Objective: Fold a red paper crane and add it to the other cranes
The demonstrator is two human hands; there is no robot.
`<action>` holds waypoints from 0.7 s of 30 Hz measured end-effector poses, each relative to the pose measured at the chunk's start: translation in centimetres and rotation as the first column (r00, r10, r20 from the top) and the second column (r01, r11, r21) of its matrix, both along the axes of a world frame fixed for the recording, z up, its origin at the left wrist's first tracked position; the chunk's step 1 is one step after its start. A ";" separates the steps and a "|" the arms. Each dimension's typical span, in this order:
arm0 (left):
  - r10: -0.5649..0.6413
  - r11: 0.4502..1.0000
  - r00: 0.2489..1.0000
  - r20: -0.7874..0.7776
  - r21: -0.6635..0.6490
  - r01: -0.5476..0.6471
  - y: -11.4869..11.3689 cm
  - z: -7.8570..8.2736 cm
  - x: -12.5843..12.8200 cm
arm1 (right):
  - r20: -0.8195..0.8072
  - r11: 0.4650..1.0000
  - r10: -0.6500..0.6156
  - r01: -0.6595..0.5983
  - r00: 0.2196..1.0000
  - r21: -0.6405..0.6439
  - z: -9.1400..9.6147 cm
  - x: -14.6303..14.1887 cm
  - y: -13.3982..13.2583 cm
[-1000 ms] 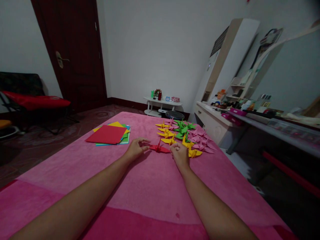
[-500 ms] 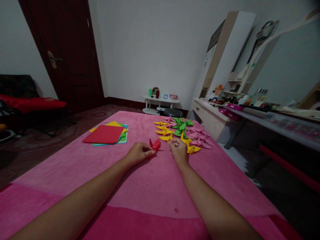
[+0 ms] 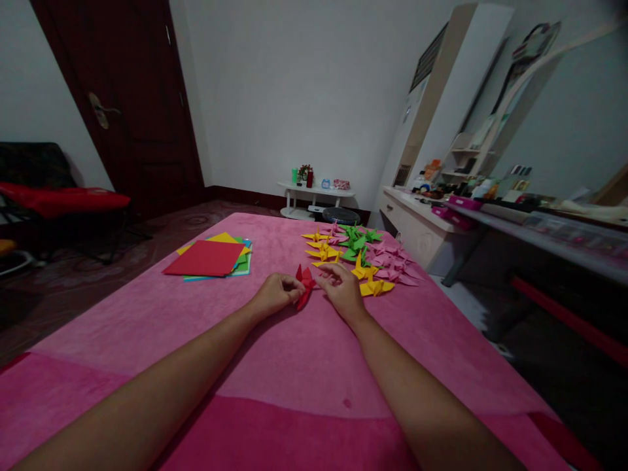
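Note:
A red origami crane (image 3: 305, 285) is pinched at its left side between the thumb and fingers of my left hand (image 3: 275, 294), just above the pink cloth. Close by on the right is my right hand (image 3: 343, 291); its fingers are curved, with thumb and forefinger apart. Whether those fingertips touch the crane's right edge I cannot tell. Behind and beside the right hand lie folded cranes: yellow cranes (image 3: 377, 288), green cranes (image 3: 354, 243) and pink cranes (image 3: 392, 263). The right hand partly hides one yellow crane.
A stack of coloured paper sheets, red sheet (image 3: 205, 258) on top, lies at the table's left. The pink cloth (image 3: 289, 373) covers the table. Beyond stand a low white shelf (image 3: 316, 190) and, to the right, a cluttered dressing table (image 3: 417, 222). A red chair (image 3: 63, 199) is at left.
My right hand has moved left, from beside the yellow cranes to the red crane. The red crane has turned in my left hand and shows more spread points. The view has shifted slightly.

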State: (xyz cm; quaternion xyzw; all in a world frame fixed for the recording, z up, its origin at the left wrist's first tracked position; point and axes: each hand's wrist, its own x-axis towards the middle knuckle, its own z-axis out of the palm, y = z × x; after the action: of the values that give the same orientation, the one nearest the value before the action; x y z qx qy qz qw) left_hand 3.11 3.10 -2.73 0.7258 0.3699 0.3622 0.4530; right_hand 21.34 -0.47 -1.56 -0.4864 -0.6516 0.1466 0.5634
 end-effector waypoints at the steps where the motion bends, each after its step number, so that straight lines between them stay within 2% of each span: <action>1: -0.001 1.000 1.000 0.011 -0.009 0.001 0.0 0.1 0.0 | 0.046 1.000 -0.008 0.007 0.999 0.020 0.0 0.0 0.1; 4: 0.103 0.992 0.991 0.082 -0.080 -0.097 -0.1 0.5 0.2 | 0.084 0.999 -0.034 0.032 0.996 0.022 -0.3 0.0 0.3; 7: 0.251 0.961 0.944 0.213 -0.172 -0.217 -0.2 0.9 0.2 | 0.021 0.999 -0.043 0.043 0.999 -0.009 -0.2 0.0 0.5; 9: 0.277 0.950 0.919 0.281 -0.220 -0.219 -0.3 1.3 0.2 | -0.034 0.999 -0.032 0.031 0.999 -0.038 0.1 -0.2 0.5; 12: 0.234 0.960 0.922 0.307 -0.225 -0.168 -0.7 1.7 0.3 | -0.130 0.994 -0.004 -0.009 0.991 -0.106 0.9 -0.8 0.2; 17: 0.048 0.990 0.939 0.341 -0.143 0.002 -1.4 1.5 0.6 | -0.269 0.979 0.019 -0.072 0.963 -0.189 2.1 -1.7 -0.5; 21: 0.051 0.998 0.943 0.328 -0.055 -0.035 -1.3 1.1 0.6 | -0.309 0.944 0.107 -0.194 0.945 -0.267 2.6 -1.7 -0.6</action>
State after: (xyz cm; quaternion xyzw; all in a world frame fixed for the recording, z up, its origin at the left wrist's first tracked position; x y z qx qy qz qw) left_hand 3.70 1.79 -1.66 0.6357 0.3134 0.4793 0.5176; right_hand 19.63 -1.03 1.07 -0.4862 -0.5684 0.3543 0.5613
